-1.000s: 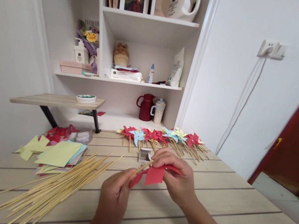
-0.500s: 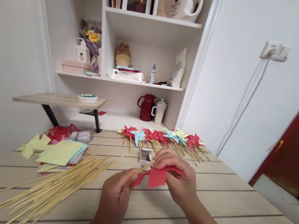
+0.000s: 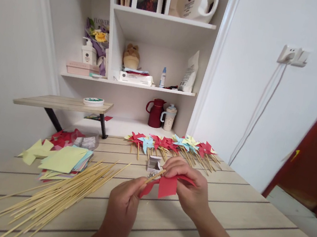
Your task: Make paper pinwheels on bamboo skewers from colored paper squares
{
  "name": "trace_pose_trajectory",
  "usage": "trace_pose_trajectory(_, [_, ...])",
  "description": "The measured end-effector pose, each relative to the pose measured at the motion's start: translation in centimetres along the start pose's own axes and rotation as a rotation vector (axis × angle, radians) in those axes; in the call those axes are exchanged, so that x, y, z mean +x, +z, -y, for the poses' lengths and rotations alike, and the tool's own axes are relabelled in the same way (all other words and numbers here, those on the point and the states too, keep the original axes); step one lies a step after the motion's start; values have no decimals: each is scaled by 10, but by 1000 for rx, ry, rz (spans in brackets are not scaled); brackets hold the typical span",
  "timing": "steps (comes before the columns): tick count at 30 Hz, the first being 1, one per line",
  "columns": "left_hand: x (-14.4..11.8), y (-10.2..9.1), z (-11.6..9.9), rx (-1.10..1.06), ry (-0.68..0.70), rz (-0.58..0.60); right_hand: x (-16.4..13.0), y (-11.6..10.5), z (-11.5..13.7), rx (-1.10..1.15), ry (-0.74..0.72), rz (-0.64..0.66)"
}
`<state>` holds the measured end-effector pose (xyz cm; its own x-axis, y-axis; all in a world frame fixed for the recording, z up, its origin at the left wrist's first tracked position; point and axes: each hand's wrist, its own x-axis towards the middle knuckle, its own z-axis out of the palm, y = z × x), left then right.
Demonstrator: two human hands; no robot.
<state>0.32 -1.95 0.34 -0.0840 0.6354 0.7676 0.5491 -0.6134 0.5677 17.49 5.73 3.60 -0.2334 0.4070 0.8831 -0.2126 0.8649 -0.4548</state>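
Note:
My left hand (image 3: pixel 126 199) is closed around a thin wooden stick (image 3: pixel 155 176), whose tip points up and to the right. The fingers of my right hand (image 3: pixel 188 185) pinch a red paper pinwheel (image 3: pixel 167 188) from above and behind. Its blades hang loose between my hands, and the stick's tip meets the paper near my right fingertips. Whether a pin joins them is hidden by the fingers. Just beyond stands a small open box (image 3: pixel 154 164), with small shiny pins (image 3: pixel 153 173) beside it.
Finished pinwheels (image 3: pixel 162 144) in red, blue and yellow lie along the table's back. To the left are a heap of wooden sticks (image 3: pixel 64 196), stacked paper squares (image 3: pixel 63 158), a cut yellow sheet (image 3: pixel 35 151) and a clear container (image 3: pixel 87 141). A raised wooden shelf (image 3: pixel 61 102) stands behind them.
The view has shifted very slightly. Both hands keep nearly the same place and hold on the stick and the red pinwheel.

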Motion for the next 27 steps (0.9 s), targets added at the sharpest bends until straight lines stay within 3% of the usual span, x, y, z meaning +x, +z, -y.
trace_pose_trajectory(15, [-1, 0, -4, -79, -70, 18, -1, 1, -1, 21, 26, -12])
trace_pose_trajectory(22, [-3, 1, 4, -85, -17, -10, -1, 0, 0, 26, 30, -12])
trace_pose_trajectory(27, [-6, -1, 7, -46, -53, 20, -1, 0, -1, 40, 22, -3])
